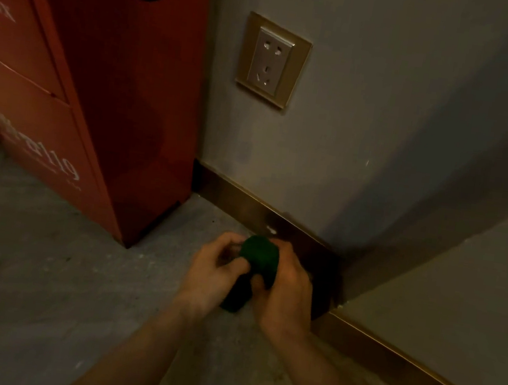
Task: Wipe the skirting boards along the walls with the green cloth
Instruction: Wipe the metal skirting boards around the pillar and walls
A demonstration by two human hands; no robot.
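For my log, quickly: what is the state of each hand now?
Left hand: closed on the green cloth.
Right hand: closed on the same green cloth.

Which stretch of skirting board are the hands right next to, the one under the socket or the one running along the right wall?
The stretch under the wall socket: both hands bunch the green cloth just in front of that skirting board, near the corner.
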